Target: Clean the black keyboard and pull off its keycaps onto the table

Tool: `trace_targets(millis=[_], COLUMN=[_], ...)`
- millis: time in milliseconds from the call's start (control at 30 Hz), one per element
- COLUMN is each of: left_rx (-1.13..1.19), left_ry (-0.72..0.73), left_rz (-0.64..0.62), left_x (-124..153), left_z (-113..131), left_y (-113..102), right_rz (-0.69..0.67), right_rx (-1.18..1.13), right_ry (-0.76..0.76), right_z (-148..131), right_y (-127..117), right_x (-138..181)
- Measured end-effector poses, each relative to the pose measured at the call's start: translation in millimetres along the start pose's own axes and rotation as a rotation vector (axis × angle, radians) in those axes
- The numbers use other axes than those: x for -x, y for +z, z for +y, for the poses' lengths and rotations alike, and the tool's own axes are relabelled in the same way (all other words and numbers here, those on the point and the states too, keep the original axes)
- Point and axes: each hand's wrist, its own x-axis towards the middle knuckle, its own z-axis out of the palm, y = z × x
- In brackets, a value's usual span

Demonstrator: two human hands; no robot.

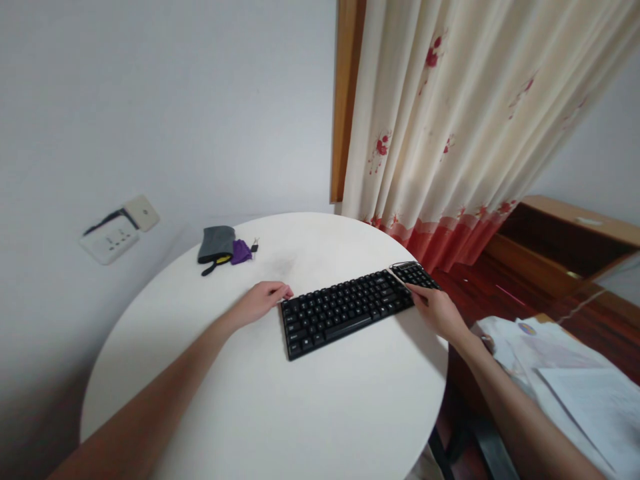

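Note:
A black keyboard (345, 308) lies at a slant on the round white table (240, 413). At its upper left corner rests my left hand (260, 300), fingers curled and thumb and fingertips closed against the keyboard's edge. Over the right part of the keys, my right hand (435, 310) pinches a thin pale stick (399, 277). The stick slants up and left, across the gap before the number pad. Its exact kind is too small to make out, and I cannot tell whether its tip touches the keys.
Toward the back left of the table lie a grey pouch (216, 244), a purple cloth (241, 252) and a black binder clip (255, 247). A wall socket (110, 239) is at left. Flowered curtains (425, 133) hang behind; papers (590, 393) lie stacked at right.

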Motion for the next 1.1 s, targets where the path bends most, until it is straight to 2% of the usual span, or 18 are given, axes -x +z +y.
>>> trace_targets(millis=[167, 433, 767, 933, 1100], left_rx=[0.002, -0.052, -0.075, -0.080, -0.079], left_ry=[0.004, 0.027, 0.021, 0.045, 0.029], left_rz=[0.008, 0.013, 0.007, 0.008, 0.010], left_x=[-1.2, -3.7, -4.4, -4.7, -3.7], left_z=[-3.4, -9.8, -9.2, -11.0, -9.1], left_y=[1.4, 2.0, 2.4, 2.9, 2.3], right_rz=[-0.066, -0.082, -0.028, 0.055, 0.206], right_rx=[0.025, 0.043, 0.003, -0.101, -0.163], right_ry=[0.044, 0.062, 0.033, 0.048, 0.062], right_z=[11.0, 12.2, 27.4, 32.5, 26.0], right_y=[-9.8, -22.1, -24.9, -33.9, -32.2], right_x=[27.9, 67.8, 103.6, 102.6, 67.9])
